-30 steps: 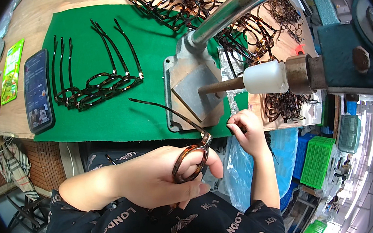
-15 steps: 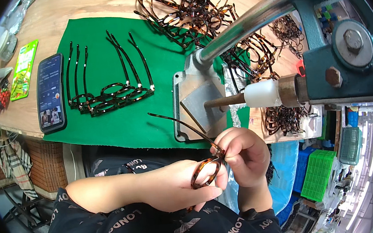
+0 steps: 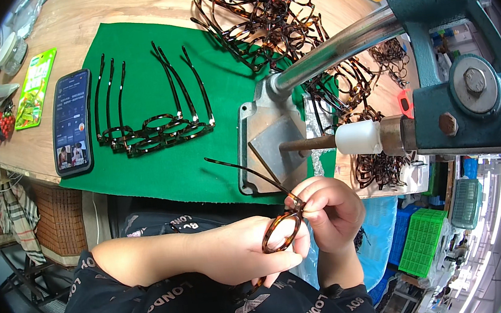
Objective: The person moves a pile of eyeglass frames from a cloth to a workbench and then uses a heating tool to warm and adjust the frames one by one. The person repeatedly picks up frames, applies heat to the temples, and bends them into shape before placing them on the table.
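A phone (image 3: 74,124) sits screen-up at the left edge of the green cloth (image 3: 138,36), presumably for viewing. Dark spectacle frames (image 3: 164,129) nest on it, temples pointing away, likely saving room. The left hand (image 3: 236,251) grips a tortoiseshell frame (image 3: 266,232) before the body, apparently steadying it; the right hand (image 3: 334,212) pinches its hinge corner, near the press (image 3: 437,116).

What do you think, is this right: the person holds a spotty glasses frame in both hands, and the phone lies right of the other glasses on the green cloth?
Almost: the phone lies left, not right, of the other glasses on the green cloth, as the head view shows. The left hand and right hand do hold the spotty glasses frame.
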`<state>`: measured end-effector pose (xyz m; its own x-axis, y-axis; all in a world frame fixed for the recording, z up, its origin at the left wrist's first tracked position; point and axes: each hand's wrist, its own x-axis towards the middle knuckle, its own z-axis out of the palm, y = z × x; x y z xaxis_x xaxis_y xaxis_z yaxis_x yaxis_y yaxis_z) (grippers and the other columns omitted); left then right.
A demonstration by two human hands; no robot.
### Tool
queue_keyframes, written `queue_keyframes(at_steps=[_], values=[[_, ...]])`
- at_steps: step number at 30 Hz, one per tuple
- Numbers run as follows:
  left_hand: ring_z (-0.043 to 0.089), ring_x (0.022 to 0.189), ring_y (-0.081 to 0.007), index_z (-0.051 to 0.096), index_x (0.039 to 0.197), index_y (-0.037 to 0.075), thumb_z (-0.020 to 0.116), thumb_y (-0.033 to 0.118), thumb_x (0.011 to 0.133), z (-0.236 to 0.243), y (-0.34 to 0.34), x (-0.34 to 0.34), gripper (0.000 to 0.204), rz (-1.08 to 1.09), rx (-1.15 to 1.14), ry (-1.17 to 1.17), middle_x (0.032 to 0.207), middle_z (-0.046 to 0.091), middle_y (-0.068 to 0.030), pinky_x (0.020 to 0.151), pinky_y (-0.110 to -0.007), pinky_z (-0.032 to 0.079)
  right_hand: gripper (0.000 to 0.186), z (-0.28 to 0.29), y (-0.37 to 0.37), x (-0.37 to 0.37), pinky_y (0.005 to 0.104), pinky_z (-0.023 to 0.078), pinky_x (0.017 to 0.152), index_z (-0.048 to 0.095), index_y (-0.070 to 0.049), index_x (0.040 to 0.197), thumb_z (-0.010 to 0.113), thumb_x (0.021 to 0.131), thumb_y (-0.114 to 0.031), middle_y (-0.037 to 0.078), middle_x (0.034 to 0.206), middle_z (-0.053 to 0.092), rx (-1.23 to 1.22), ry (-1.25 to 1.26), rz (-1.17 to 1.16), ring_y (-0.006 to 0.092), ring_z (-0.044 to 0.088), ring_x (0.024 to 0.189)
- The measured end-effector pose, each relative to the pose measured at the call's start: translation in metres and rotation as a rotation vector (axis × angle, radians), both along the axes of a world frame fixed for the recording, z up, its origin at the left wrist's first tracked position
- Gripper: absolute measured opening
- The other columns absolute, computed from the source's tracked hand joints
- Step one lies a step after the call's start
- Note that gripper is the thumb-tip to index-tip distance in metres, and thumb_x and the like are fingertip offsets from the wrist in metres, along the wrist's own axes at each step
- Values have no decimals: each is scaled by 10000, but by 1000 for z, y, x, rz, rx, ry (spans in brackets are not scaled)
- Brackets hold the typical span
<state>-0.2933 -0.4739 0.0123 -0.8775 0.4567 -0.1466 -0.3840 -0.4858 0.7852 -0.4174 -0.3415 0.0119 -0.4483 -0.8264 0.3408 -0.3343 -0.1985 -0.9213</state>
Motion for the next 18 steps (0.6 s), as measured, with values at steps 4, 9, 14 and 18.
queue_keyframes(at_steps=[4,9,14,18], values=[[547,556,-92,460,896,57,481,159,886,-7,3,1,104,26,-1,86,646,493,0,500,-229,436,82,1,0,0,332,482,685,550,30,778,621,743,53,118,759,579,19,-166,64,251,587,739],[524,566,-77,452,967,80,477,209,883,-5,2,1,156,-5,-31,61,652,490,1,513,-223,446,137,7,-1,-12,311,456,761,517,-6,864,610,777,45,99,880,555,186,-785,256,197,559,834],[514,566,-76,448,1002,52,473,228,896,6,3,-6,207,29,74,81,643,502,1,523,-216,433,162,4,-4,-18,307,440,783,507,-21,891,613,780,31,93,899,547,32,-811,324,194,546,871],[547,572,-75,480,975,29,479,187,912,21,-2,-19,170,112,67,72,655,554,-13,523,-211,431,119,19,4,-12,325,444,786,508,3,926,550,817,25,133,918,570,-44,-532,64,212,551,869]])
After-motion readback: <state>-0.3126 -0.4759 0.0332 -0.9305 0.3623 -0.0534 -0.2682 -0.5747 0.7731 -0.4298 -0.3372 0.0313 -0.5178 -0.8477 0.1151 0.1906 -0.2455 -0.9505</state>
